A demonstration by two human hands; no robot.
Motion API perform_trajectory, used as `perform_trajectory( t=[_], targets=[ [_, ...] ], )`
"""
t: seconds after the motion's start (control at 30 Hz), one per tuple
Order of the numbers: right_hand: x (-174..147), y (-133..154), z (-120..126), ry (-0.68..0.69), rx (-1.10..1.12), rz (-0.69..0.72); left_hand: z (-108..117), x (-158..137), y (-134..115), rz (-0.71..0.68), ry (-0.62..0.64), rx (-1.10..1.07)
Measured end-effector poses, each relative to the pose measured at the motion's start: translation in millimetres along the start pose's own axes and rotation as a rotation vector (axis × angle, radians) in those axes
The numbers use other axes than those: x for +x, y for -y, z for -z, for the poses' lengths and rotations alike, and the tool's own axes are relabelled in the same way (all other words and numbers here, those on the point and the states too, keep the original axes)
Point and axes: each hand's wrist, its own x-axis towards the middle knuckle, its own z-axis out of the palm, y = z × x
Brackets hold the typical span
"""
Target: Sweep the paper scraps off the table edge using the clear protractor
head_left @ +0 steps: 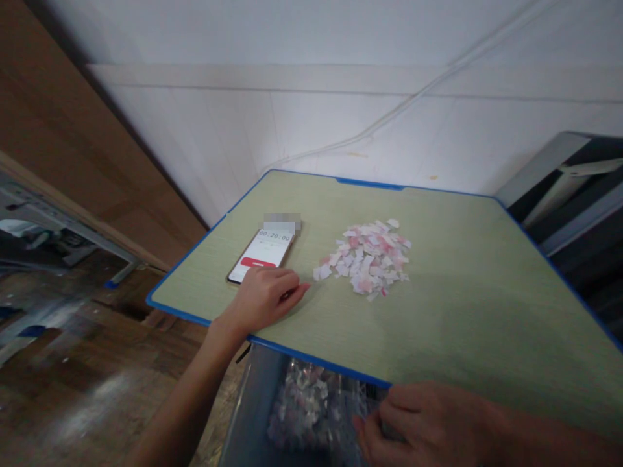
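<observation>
A loose heap of torn paper scraps point(367, 256), white with pink patches, lies on the pale green tabletop point(452, 259). My left hand point(267, 295) rests on the table just left of the heap, fingers curled and thumb side close to the nearest scraps; whatever it may pinch is too small to make out. Below the table's front edge, my right hand point(423, 421) is curled above an open bin point(256, 395). Its fingertips are partly hidden and blurred, so any held item cannot be made out. Plastic-wrapped pinkish scraps point(302, 408) lie inside the bin.
Beside my left hand lies a phone point(265, 253) showing a timer at 00:20:00 and a red button. A blue rim point(316, 358) edges the table. Behind it stands a white wall point(195, 123) with a cable; a wooden panel point(97, 130) rises at left.
</observation>
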Motion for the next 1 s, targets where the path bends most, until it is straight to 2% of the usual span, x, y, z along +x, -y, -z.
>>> perform_trajectory(
  t=[0.37,0.5,0.6,0.77,1.0],
  targets=[
    [4,-3,5,0.003,-0.021,-0.036,-1,-1,0,0.014,-0.001,-0.013],
    [2,-2,5,0.013,-0.005,-0.007,0,0,0,0.016,-0.003,-0.014],
    [0,-1,2,0.02,-0.011,-0.054,0,0,0,0.016,-0.003,-0.012],
    [-1,-2,3,0.065,0.058,0.017,0,-1,0,0.025,-0.009,-0.005],
    [2,-14,18,-0.006,0.06,-0.124,1,0,-1,0.03,-0.021,-0.013]
  ],
)
